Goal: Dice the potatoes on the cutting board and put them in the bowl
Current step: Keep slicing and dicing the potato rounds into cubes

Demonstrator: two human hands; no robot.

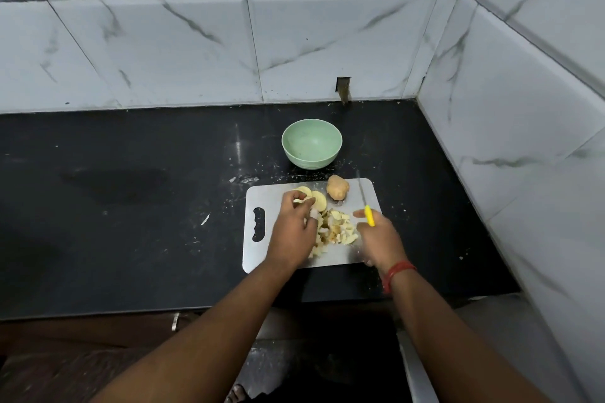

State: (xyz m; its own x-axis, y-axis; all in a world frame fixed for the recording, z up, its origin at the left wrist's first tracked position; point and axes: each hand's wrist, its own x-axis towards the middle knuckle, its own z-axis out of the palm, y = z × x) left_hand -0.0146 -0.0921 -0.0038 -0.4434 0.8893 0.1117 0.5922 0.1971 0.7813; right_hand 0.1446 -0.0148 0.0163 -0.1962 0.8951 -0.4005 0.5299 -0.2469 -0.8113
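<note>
Dicing at frame centre, we pinch potato slices (311,199) with our left hand (296,232) while our right hand (379,239) grips the knife (366,206), blade pointing up-frame. The slices lie left of the blade; the bowl (311,143) sits empty above the board (262,198).

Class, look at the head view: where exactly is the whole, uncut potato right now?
The whole potato sits at the far edge of the cutting board, right of the round slices, left of the knife, just below the green bowl.
</note>
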